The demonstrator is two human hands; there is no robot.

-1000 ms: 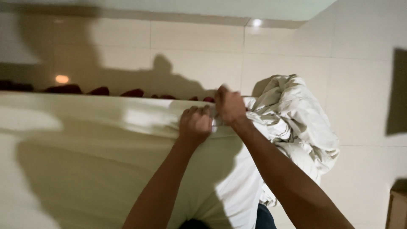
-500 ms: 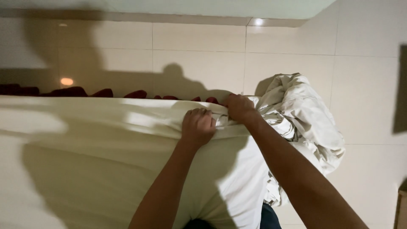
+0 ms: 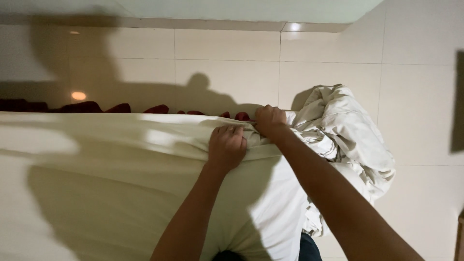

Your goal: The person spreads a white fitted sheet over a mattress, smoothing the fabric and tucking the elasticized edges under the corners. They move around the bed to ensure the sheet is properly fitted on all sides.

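Both hands, left hand (image 3: pixel 227 145) and right hand (image 3: pixel 270 121), clench the white sheet (image 3: pixel 121 193) edge beside bunched fabric (image 3: pixel 348 135); next, judged: pull it taut.

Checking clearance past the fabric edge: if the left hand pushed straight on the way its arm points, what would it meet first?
Probably the dark red fabric just past the white sheet edge that the left hand grips; depth is unclear.

Your two bare forearms outstretched, left hand (image 3: pixel 227 146) fisted knuckles-up, right hand (image 3: pixel 270 121) curled just beyond it.
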